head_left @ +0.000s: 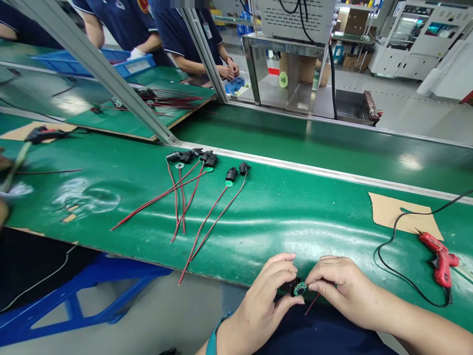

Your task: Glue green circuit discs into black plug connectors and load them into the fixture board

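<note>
A long green table [314, 197] runs right across in front of the person. On it, to the left of the hands, lie some black parts [231, 174] with long red wires [210, 229]. Most are in a bunch that is hard to count, and two sit just beside it. Green or pale discs [229, 184] show by some of them. On these, the wires look joined on already. I cannot tell if every disc is fixed in its black part.

Over on the right is a piece of brown card [388, 212]. A red glue gun [439, 256] lies by it, with its tip over the card. No hand is on the gun.

The left hand [264, 291] is curled around one more black part [287, 285], and fingers hide much of it. The right hand [342, 283] has its finger and thumb pinched together, and they seem to hold the edge of a small round green board [300, 289].

That piece is between the two hands, close to the table's front edge. The board is at the black part's end with its face showing, so this one looks partly done. I cannot see if the board is all the way in. A thin red wire [312, 304] hangs below the right fingers.
</note>
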A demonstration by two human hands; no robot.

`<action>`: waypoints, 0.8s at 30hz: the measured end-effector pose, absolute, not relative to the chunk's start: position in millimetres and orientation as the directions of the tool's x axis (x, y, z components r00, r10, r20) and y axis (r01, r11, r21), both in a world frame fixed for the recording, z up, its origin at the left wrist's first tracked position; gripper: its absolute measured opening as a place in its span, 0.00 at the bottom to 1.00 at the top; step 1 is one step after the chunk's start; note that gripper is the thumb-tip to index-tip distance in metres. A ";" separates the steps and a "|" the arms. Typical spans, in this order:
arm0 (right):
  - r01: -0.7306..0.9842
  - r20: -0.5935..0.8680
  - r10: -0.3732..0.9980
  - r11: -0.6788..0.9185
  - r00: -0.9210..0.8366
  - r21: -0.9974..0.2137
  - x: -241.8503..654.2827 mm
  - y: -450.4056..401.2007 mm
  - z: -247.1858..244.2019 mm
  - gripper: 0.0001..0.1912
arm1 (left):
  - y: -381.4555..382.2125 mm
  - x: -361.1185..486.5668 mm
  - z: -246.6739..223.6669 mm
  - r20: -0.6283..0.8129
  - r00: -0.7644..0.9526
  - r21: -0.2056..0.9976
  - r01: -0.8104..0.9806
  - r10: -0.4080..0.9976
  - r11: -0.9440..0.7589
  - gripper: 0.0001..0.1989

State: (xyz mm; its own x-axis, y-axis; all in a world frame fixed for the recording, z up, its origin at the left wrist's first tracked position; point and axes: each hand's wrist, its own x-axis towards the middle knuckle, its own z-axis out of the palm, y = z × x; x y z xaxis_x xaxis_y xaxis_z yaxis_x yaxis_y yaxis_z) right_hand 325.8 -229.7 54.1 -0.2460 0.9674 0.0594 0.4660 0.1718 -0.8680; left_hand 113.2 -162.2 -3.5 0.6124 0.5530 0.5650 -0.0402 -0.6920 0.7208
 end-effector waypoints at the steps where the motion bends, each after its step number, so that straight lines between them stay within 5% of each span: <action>1: 0.470 0.058 0.968 0.170 -0.244 -0.866 325.8 -229.5 54.1 0.09 | -162.0 112.9 -3.0 0.566 0.611 0.721 -0.042 0.554 -0.691 0.21; 13: 0.534 -0.030 0.959 0.131 -0.282 -0.835 327.0 -220.5 65.5 0.10 | -166.0 119.2 -7.8 0.403 0.588 0.863 0.012 0.701 -0.505 0.16; 24: 0.622 -0.250 0.888 0.051 -0.387 -0.781 348.0 -170.6 70.5 0.10 | -169.6 133.2 -13.4 -0.111 0.635 0.991 0.011 0.765 0.134 0.10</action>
State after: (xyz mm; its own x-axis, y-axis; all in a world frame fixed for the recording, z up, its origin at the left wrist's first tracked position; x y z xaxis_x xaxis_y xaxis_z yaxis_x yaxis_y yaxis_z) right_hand 348.0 -170.6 70.5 -0.3868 0.8877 -0.2496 0.6220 0.0513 -0.7814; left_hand 133.2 -169.6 -13.4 0.6349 0.7646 -0.1106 0.0110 0.1343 0.9909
